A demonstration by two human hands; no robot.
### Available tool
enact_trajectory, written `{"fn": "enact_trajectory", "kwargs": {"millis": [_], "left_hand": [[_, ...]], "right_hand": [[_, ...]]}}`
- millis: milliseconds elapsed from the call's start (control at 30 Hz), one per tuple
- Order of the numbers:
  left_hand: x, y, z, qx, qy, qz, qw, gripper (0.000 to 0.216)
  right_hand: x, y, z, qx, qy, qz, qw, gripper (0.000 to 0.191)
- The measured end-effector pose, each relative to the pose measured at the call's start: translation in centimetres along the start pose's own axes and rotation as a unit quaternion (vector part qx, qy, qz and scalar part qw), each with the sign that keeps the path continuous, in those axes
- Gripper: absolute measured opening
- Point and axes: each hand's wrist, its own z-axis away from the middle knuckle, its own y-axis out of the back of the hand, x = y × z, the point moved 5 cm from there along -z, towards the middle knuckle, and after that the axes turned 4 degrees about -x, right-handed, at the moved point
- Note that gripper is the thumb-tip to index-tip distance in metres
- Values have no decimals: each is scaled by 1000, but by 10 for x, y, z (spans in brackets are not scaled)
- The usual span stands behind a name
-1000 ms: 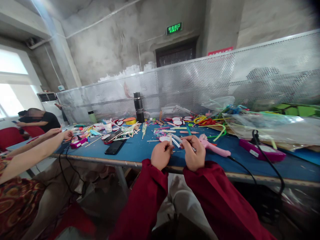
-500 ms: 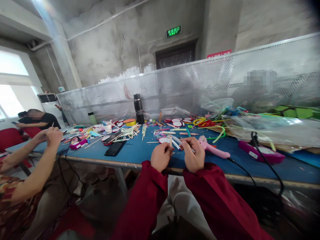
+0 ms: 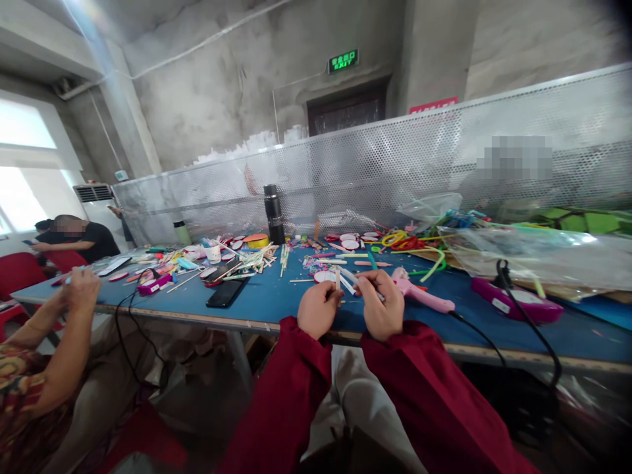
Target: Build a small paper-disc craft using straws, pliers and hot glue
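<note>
My left hand (image 3: 318,310) is closed around a short wooden craft stick (image 3: 338,278) that stands up from its fingers. My right hand (image 3: 382,305) is closed too, pinching a thin pale stick (image 3: 351,276) that runs up and left toward the other one. Both hands hover just above the near edge of the blue table (image 3: 276,296), close together, in dark red sleeves. A pink glue gun (image 3: 422,293) lies right of my right hand, its black cord trailing off the table. A round white-and-red disc (image 3: 324,274) lies just beyond my hands.
A black phone (image 3: 226,290) lies left of my hands. Craft sticks, paper cups and a black flask (image 3: 273,212) crowd the table's far side. Plastic bags (image 3: 533,253) and a purple glue gun (image 3: 518,300) fill the right. A neighbour's hands (image 3: 76,289) are at the left; a perforated metal screen (image 3: 395,164) backs the table.
My hands have barely moved and still grip the sticks. The neighbour's hands on the left have drawn back from the table toward that person's body.
</note>
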Motion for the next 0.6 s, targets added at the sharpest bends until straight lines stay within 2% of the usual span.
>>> {"fn": "enact_trajectory", "kwargs": {"millis": [133,333,600], "left_hand": [[1,0,0,3,1,4,1000,23],[2,0,0,0,-4,17,1000,23],[0,-1,0,0,-1,14,1000,23]], "right_hand": [[0,2,0,22,3,0,1000,14],[-1,0,0,-3,12,-3,1000,15],[2,2,1,18,11,-4,1000,15]]}}
